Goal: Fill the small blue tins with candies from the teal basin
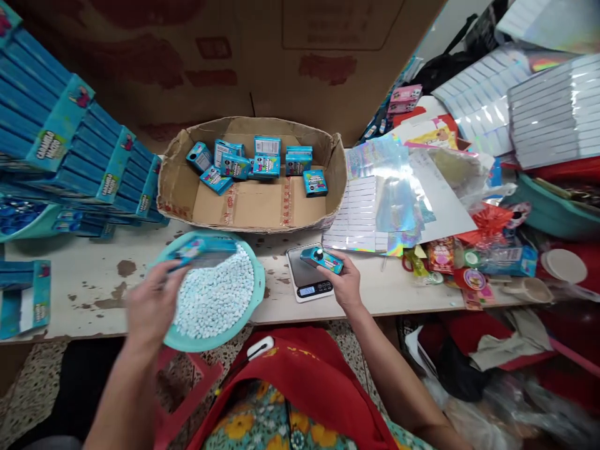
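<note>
My left hand (150,301) is closed on a blue carton (202,250), held tilted over a teal bowl (255,294) filled with small white candies (215,294). The carton is blurred by motion. My right hand (344,281) grips a small blue candy box (322,259) just above a small digital kitchen scale (307,275) on the worn white table (89,281). Behind the bowl stands a shallow cardboard tray (253,209) with several filled blue boxes (266,162) at its far side.
Stacks of flat blue cartons (70,150) fill the left side, and more lie at the table's left edge (23,297). Holographic sheets (384,194), white stacks (553,112), a teal basin (553,212) and small toys crowd the right. A large cardboard wall (281,56) stands behind.
</note>
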A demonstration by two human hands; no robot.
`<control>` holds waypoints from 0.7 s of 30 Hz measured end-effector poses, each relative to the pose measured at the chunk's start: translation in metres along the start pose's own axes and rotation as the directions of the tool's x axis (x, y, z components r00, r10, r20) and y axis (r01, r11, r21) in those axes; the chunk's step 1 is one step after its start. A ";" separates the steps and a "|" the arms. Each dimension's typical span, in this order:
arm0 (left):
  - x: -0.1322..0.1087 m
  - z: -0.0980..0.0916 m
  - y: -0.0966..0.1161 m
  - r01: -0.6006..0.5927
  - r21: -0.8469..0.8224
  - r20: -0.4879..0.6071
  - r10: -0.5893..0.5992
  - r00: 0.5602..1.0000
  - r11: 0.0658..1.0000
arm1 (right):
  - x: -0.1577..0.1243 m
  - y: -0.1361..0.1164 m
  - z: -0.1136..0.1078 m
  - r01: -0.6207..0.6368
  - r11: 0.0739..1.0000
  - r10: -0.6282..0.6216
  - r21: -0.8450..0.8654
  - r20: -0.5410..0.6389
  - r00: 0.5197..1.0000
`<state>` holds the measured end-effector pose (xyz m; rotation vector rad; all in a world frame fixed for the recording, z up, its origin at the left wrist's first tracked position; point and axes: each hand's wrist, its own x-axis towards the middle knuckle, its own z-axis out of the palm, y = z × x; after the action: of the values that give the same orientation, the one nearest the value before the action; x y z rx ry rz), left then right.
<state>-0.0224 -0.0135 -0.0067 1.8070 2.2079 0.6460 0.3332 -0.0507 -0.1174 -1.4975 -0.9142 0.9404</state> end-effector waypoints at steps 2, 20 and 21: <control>0.009 -0.027 -0.048 0.156 0.135 -0.149 -0.136 0.980 0.979 | 0.001 -0.007 0.014 0.000 1.000 0.000 0.006 0.040 0.999; 0.025 0.052 -0.180 0.397 0.008 -0.235 -0.385 0.893 0.918 | -0.017 -0.032 0.069 -0.074 0.983 0.086 -0.166 0.064 0.994; 0.021 0.062 -0.160 0.312 -0.021 -0.165 -0.311 0.936 0.950 | -0.018 -0.035 0.074 -0.058 0.984 0.073 -0.170 0.080 0.994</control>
<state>-0.1402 -0.0054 -0.1326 1.4004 2.5325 0.7429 0.2563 -0.0356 -0.0877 -1.6483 -1.0326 1.0024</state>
